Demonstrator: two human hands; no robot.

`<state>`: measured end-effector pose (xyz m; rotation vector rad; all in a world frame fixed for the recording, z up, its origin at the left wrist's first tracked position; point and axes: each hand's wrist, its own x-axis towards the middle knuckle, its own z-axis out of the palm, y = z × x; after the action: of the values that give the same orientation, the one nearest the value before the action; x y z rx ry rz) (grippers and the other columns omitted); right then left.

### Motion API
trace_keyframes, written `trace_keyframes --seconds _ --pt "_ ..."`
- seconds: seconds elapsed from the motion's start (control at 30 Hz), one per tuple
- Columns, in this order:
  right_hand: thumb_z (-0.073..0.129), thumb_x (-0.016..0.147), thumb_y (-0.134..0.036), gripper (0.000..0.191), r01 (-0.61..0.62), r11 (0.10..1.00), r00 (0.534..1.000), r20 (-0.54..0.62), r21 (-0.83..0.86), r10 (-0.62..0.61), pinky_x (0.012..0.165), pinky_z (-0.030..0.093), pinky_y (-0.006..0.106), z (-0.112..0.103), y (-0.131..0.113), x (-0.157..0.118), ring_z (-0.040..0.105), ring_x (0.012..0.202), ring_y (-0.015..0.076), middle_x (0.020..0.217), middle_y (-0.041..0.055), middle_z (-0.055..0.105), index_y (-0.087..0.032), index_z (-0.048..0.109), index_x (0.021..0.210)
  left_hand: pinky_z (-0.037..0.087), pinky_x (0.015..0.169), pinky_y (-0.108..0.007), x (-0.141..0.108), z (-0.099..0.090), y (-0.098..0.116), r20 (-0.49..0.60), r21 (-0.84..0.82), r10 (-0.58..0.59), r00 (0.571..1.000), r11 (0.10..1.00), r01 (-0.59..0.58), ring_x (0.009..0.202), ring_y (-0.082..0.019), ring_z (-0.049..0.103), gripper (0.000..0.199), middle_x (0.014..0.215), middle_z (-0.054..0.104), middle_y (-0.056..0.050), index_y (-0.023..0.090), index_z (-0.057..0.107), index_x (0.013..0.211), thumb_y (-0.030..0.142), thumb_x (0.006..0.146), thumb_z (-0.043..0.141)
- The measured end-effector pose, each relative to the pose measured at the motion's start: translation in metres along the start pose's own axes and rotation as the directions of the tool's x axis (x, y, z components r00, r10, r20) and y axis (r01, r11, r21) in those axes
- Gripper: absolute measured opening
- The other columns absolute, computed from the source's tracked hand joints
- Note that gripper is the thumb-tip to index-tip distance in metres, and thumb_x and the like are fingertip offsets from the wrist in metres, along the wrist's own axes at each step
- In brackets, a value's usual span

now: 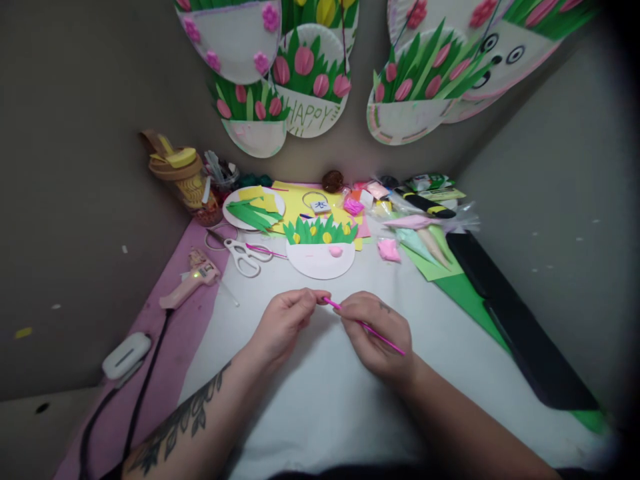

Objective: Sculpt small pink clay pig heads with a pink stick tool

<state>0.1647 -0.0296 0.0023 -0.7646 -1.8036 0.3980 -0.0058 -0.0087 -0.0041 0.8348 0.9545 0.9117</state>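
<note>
Working remotely, I saw a cup (181, 175) near the left wall (75, 167), a glue gun (186, 287) and a white case (127, 355).

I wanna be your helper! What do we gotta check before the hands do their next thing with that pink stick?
1. Pink stick in the right hand's grip: ok.
2. Left hand ready at the stick's tip: ok, its fingertips are there; whether they grip it too, cannot tell.
3. Grassy paper plate within view: ok, lying just beyond both hands.
4. Pink lump stuck firmly to that plate: cannot tell; it only shows sitting there.
5. Scissors away from fingers: ok, left of the plate, untouched.
6. Glue gun cool: cannot tell; no hand is on it.
</note>
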Motion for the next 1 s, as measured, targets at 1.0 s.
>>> trace_keyframes --seconds 1.0 --pt "0.059 0.085 -0.02 0.007 -0.477 0.879 0.878 -0.061 -0.028 0.475 0.066 0.048 0.026 0.005 0.015 -0.01 0.061 0.07 0.0131 0.075 -0.0004 0.066 -0.021 0.063 0.08 0.016 0.042 -0.018 0.007 -0.005 0.007 -0.243 -0.061 0.029 0.97 0.997 -0.045 0.045 -0.003 0.029 0.038 0.051 0.042 0.007 0.013 0.071 0.08 0.045 0.061 0.081"
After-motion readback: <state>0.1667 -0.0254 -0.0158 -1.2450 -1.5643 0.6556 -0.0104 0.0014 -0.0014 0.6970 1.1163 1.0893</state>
